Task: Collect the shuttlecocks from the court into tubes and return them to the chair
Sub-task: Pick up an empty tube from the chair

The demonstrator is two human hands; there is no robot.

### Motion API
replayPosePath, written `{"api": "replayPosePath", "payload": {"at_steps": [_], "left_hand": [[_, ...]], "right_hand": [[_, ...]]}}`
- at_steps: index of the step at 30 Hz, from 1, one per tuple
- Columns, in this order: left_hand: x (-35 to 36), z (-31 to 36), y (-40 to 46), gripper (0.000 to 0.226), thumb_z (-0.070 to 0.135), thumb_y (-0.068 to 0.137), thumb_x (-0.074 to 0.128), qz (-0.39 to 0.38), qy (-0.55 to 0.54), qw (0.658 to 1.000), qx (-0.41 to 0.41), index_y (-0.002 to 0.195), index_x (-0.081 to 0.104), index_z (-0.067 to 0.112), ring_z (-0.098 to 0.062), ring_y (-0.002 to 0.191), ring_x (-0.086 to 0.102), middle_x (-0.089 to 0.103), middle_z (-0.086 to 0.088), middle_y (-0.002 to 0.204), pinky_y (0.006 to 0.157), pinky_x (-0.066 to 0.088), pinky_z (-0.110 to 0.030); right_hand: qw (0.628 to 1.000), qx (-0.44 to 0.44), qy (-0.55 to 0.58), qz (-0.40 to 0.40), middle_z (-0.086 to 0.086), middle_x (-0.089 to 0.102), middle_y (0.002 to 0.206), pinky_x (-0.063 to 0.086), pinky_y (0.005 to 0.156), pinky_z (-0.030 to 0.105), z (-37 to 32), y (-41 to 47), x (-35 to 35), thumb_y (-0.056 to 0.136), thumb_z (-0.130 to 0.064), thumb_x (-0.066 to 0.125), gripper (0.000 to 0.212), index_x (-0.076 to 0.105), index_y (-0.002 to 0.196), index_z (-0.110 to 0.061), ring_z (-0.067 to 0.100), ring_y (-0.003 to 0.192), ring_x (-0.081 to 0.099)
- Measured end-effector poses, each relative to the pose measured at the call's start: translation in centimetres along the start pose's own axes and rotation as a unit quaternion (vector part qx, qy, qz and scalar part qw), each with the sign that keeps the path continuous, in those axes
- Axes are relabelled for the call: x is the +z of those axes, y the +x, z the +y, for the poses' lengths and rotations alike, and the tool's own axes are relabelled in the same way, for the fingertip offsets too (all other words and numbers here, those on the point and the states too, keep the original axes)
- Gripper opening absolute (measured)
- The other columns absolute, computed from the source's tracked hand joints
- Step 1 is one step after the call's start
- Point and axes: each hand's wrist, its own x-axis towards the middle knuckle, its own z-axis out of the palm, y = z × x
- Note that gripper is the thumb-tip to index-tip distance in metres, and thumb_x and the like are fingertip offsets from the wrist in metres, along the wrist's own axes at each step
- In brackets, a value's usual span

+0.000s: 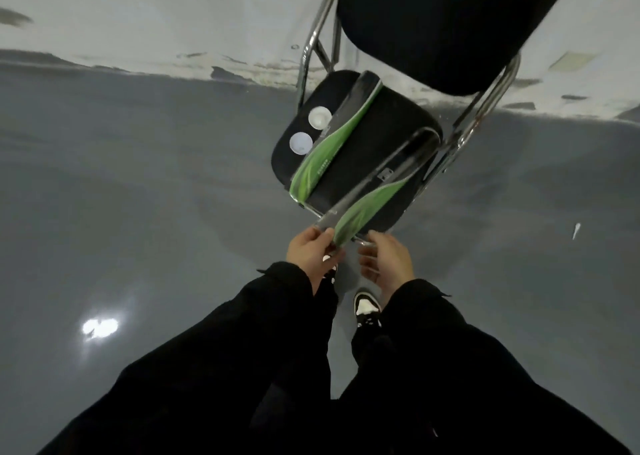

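We stand at the front edge of the black chair (377,149), our landmark here. On the seat's left side lie two white caps (319,117), off the tubes; just right of them a green-and-clear tube (332,143) rests diagonally across the seat. Nearer the chair's front right, a second tube (374,191) juts past the seat edge, its near end pinched by the fingers of our left hand (310,253). Our right hand (388,260) hovers just below that same end, fingers loosely curled and apart, gripping nothing we can see. Far right of the chair, a small white object (576,230) lies on the grey floor (138,177), possibly a shuttlecock. We judge the job barely started: tubes uncapped, collection ahead. Motion blur hides whether either tube holds shuttlecocks, and the chair's back is cut off at the top.
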Motion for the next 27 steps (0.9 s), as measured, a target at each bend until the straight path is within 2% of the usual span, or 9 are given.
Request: {"api": "replayPosePath", "payload": {"at_steps": [5,9,11,13,17,20,24,26,27], "left_hand": [[-2.6,-0.7,-9.2,0.003,0.003,0.104,0.056,0.022,-0.050,0.998,0.038,0.102,0.057,0.001,-0.029,0.094,0.059,0.054,-0.018,0.097,0.068,0.065,-0.033],[-6.2,-1.7,-14.0,0.030,0.002,0.102,0.058,0.051,-0.110,0.990,0.068,0.074,0.049,0.007,-0.026,0.082,0.062,0.056,-0.014,0.083,0.071,0.065,-0.040],[-8.4,-2.4,-16.4,0.032,0.005,0.102,0.060,0.056,-0.131,0.986,0.084,0.072,0.050,0.010,-0.024,0.080,0.062,0.058,-0.013,0.080,0.072,0.066,-0.038],[-10.2,-3.5,-18.6,0.030,0.007,0.102,0.060,0.067,-0.144,0.983,0.094,0.074,0.051,0.010,-0.023,0.078,0.062,0.060,-0.013,0.080,0.073,0.065,-0.036],[-13.8,-7.6,-23.5,0.023,0.009,0.101,0.062,0.115,-0.178,0.969,0.126,0.079,0.055,0.008,-0.018,0.073,0.061,0.059,-0.010,0.078,0.069,0.064,-0.029],[-18.0,-11.2,-27.2,0.027,0.023,0.102,0.063,0.165,-0.234,0.951,0.116,0.078,0.062,0.010,-0.017,0.072,0.067,0.067,-0.008,0.075,0.067,0.062,-0.027],[-25.2,-17.9,-31.6,0.048,0.037,0.104,0.056,0.327,-0.276,0.898,0.100,0.063,0.055,0.012,-0.016,0.055,0.061,0.063,-0.004,0.057,0.055,0.047,-0.024],[-28.8,-21.9,-33.8,0.044,0.032,0.105,0.055,0.365,-0.345,0.859,0.099,0.066,0.052,0.014,-0.016,0.060,0.057,0.060,-0.003,0.062,0.057,0.042,-0.024],[-30.6,-24.0,-35.1,0.039,0.031,0.106,0.054,0.365,-0.381,0.844,0.097,0.070,0.053,0.015,-0.016,0.063,0.057,0.060,-0.004,0.068,0.059,0.044,-0.025]], "right_hand": [[0.994,0.025,-0.010,-0.105,0.010,0.068,0.122,0.053,0.074,0.035,-0.2,-6.2,-0.9,0.100,-0.054,0.054,0.044,0.056,0.131,-0.022,0.023,0.101,0.066],[0.977,0.015,-0.118,-0.177,0.008,0.071,0.116,0.046,0.068,0.031,1.7,-9.2,1.0,0.098,-0.058,0.055,0.057,0.060,0.137,-0.017,0.017,0.088,0.065],[0.963,0.014,-0.156,-0.220,0.007,0.073,0.117,0.051,0.078,0.034,3.4,-10.7,2.7,0.096,-0.060,0.056,0.053,0.064,0.129,-0.020,0.020,0.100,0.068],[0.950,0.022,-0.176,-0.255,0.007,0.075,0.109,0.054,0.082,0.033,5.2,-12.3,4.4,0.094,-0.061,0.059,0.049,0.069,0.117,-0.019,0.019,0.096,0.069],[0.926,0.036,-0.258,-0.275,0.006,0.072,0.095,0.054,0.063,0.027,10.5,-15.8,7.2,0.087,-0.053,0.073,0.045,0.067,0.115,-0.019,0.020,0.082,0.069],[0.895,0.057,-0.326,-0.299,0.007,0.070,0.091,0.057,0.067,0.030,15.2,-18.5,9.0,0.086,-0.049,0.075,0.042,0.067,0.115,-0.020,0.022,0.083,0.067],[0.848,0.076,-0.418,-0.317,0.006,0.071,0.099,0.058,0.090,0.038,23.2,-22.2,10.2,0.082,-0.049,0.077,0.047,0.067,0.117,-0.020,0.024,0.089,0.069],[0.805,0.081,-0.488,-0.328,0.005,0.072,0.094,0.058,0.088,0.039,27.8,-24.1,10.3,0.080,-0.049,0.077,0.053,0.067,0.122,-0.018,0.023,0.085,0.070],[0.782,0.087,-0.515,-0.340,0.004,0.072,0.090,0.061,0.080,0.036,30.3,-25.3,10.3,0.082,-0.048,0.077,0.051,0.067,0.121,-0.017,0.021,0.080,0.071]]}}
